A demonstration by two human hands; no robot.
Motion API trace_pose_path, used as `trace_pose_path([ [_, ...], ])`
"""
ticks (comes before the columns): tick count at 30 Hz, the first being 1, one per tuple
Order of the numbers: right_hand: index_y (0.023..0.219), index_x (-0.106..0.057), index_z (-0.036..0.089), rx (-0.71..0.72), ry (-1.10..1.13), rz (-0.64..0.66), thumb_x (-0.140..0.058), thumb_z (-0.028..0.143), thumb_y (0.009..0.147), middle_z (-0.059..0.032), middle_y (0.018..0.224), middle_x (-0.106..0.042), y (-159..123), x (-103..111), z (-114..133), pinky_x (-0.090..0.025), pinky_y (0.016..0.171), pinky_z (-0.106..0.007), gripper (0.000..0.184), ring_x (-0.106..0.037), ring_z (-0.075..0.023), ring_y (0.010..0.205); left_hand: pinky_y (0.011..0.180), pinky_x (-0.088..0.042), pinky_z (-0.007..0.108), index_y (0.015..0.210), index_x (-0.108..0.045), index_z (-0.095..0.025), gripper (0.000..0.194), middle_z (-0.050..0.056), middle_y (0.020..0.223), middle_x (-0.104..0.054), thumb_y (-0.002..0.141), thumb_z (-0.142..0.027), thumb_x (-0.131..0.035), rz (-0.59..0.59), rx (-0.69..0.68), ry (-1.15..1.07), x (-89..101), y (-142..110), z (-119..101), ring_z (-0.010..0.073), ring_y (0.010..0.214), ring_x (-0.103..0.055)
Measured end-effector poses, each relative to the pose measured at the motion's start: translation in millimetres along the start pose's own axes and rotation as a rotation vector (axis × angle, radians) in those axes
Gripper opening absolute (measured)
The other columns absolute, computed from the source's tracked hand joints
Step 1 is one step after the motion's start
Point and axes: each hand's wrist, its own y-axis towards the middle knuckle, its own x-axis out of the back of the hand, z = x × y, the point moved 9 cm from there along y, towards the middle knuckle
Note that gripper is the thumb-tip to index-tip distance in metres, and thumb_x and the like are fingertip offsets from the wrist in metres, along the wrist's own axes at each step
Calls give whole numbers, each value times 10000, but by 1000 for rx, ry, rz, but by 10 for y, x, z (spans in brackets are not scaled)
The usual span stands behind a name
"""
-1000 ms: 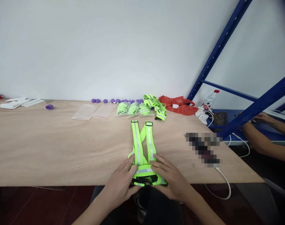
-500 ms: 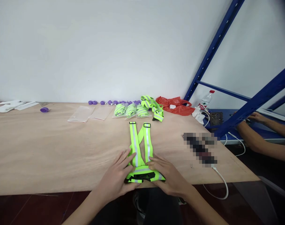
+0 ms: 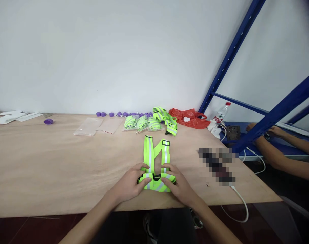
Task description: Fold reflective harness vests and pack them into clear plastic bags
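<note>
In the head view, your left hand (image 3: 130, 184) and your right hand (image 3: 181, 185) both hold the bright green strap vest (image 3: 158, 186). Each thumb is on the folded part near you, and your other fingers curl round its far side, so the cloth is pinched between them. The vest lies on the wooden table (image 3: 68, 169), right in front of you, near the front edge. Its two long straps with shiny stripes point away from you, and the right one has a black buckle (image 3: 166, 143) near its far end.

Near the wall sit three little bags of green straps (image 3: 141, 123), side by side. A loose green strap bundle (image 3: 167, 121) is just right of them, next to a red plastic bag (image 3: 188, 118). Purple bits (image 3: 119, 114) make a row behind the little bags. Two flat clear bags (image 3: 87, 127) lie to the left. On the far right, another person's arm (image 3: 284, 159) reaches to the blue shelf. A dark thing on the table near there is too blurred to name
</note>
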Motion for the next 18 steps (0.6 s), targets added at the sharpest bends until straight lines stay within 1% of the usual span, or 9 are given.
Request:
trace_pose_path([
  [3, 956, -730, 187, 49, -134, -23, -576, 412, 956, -132, 1469, -516, -56, 11, -12, -385, 1138, -555, 273, -377, -336, 1434, 1076, -492, 382, 975, -757, -214, 279, 80, 1310, -655, 972, -383, -535, -55, 43, 23, 7, -65, -7, 253, 1239, -607],
  [5, 976, -743, 189, 64, -176, 7, -582, 429, 954, -117, 1531, -453, -71, -9, -42, -315, 1174, -593, 290, -291, -344, 1483, 1083, -493, 402, 1023, -754, -218, 297, 83, 1323, -652, 980, -395, -520, -70, 81, 47, -21, -126, -26, 257, 1244, -607],
  [7, 1123, -725, 187, 62, -165, 58, -577, 432, 959, -128, 1527, -460, -67, -30, -79, -304, 1181, -598, 330, -338, -334, 1465, 1104, -478, 429, 1091, -737, -222, 316, 82, 1331, -650, 992, -397, -494, -77, 105, 74, -80, -204, -55, 260, 1275, -586],
  [9, 1321, -634, 177, 75, -139, 107, -588, 428, 956, -152, 1485, -507, -49, -40, -81, -323, 1175, -590, 445, -428, -322, 1416, 1150, -431, 465, 1169, -706, -223, 336, 79, 1346, -643, 999, -400, -477, -94, 122, 103, -146, -296, -80, 267, 1336, -533],
  [10, 1384, -586, 176, 88, -133, 132, -594, 421, 955, -156, 1469, -524, -37, -45, -67, -331, 1173, -583, 494, -452, -318, 1400, 1167, -410, 479, 1192, -694, -223, 345, 77, 1355, -638, 1001, -404, -471, -105, 131, 112, -178, -342, -88, 270, 1363, -506],
  [12, 1425, -550, 193, 120, -135, 178, -599, 402, 956, -146, 1457, -539, -13, -63, -20, -340, 1174, -565, 516, -467, -310, 1391, 1170, -406, 485, 1160, -699, -223, 347, 74, 1371, -625, 1005, -416, -456, -119, 150, 112, -234, -418, -91, 275, 1388, -478],
  [15, 1381, -576, 218, 140, -127, 212, -568, 373, 973, -120, 1438, -565, -2, -113, 31, -332, 1183, -549, 436, -470, -298, 1388, 1117, -471, 447, 1031, -716, -215, 354, 83, 1371, -617, 1012, -422, -429, -148, 174, 71, -245, -455, -92, 273, 1346, -519],
  [17, 1382, -539, 202, 102, -104, 171, -537, 367, 985, -132, 1424, -570, -17, -130, 11, -363, 1167, -533, 430, -490, -287, 1367, 1070, -507, 420, 1003, -711, -208, 356, 96, 1324, -632, 1013, -416, -422, -176, 181, 42, -197, -426, -103, 267, 1272, -576],
  [18, 1411, -488, 190, 68, -92, 133, -522, 364, 989, -145, 1436, -551, -32, -130, -14, -391, 1149, -517, 457, -496, -281, 1360, 1038, -524, 407, 1000, -709, -206, 352, 101, 1288, -641, 1012, -409, -421, -182, 182, 31, -172, -399, -111, 262, 1222, -603],
])
